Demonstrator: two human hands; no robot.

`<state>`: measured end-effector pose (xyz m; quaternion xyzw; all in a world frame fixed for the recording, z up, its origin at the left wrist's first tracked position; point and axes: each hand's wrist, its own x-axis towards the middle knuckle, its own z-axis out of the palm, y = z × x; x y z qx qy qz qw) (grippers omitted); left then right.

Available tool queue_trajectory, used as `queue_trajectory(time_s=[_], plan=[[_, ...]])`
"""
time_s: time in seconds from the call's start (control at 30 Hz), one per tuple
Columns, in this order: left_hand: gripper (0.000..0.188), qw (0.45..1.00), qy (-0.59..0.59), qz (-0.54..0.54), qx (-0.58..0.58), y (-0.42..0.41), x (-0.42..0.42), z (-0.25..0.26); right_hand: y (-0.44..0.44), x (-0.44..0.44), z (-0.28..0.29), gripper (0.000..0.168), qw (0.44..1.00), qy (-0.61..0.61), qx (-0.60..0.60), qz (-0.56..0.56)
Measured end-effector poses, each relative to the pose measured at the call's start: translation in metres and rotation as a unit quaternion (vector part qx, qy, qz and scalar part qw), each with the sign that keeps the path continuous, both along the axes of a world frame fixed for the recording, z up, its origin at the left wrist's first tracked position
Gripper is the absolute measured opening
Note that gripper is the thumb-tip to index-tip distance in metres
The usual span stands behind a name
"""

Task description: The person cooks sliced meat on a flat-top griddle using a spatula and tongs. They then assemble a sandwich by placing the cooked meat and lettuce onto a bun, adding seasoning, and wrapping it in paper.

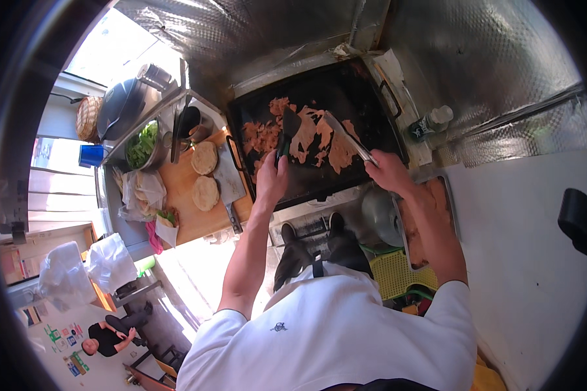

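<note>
My left hand (273, 182) is closed around the handle of a black spatula (290, 122), whose blade rests among meat on a black griddle (376, 128). In my right hand (389, 171) is a metal tool (347, 133), perhaps tongs or a scraper; its far end touches the flat meat slices (340, 149). Smaller chopped meat pieces (260, 136) lie on the griddle's left side. Both wrists come in over the griddle's near edge. The meat under the spatula blade is hidden.
Left of the griddle, a wooden board (181, 188) bears two round flatbreads (204, 158) and a cleaver (231, 188). Behind stands a bowl of green leaves (144, 144). A tray of meat (433, 205) sits below my right forearm. A bottle (428, 123) stands right. Another person (108, 337) sits farther off.
</note>
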<state>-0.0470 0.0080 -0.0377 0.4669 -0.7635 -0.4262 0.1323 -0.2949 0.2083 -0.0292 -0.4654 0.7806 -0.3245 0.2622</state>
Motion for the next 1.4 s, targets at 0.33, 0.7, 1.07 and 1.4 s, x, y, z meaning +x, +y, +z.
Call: queue_trajectory(time_s=[0.33,0.7,1.07,1.4], plan=[[0.029,0.928,0.092,0.04,0.359,-0.003,-0.014,-0.002,-0.054,-0.043,-0.068,0.025,0.989,0.125,0.045,-0.062],[0.032,0.935,0.102,0.04,0.337,-0.019,-0.035,-0.002,-0.068,-0.02,-0.063,0.029,0.979,0.168,0.104,-0.048],[0.025,0.901,0.017,0.082,0.427,-0.02,0.009,0.023,-0.018,-0.043,-0.059,0.064,0.937,0.216,0.206,-0.18],[0.026,0.919,0.105,0.059,0.375,-0.003,0.013,0.024,0.04,-0.126,-0.093,0.082,0.873,0.121,-0.148,-0.448]])
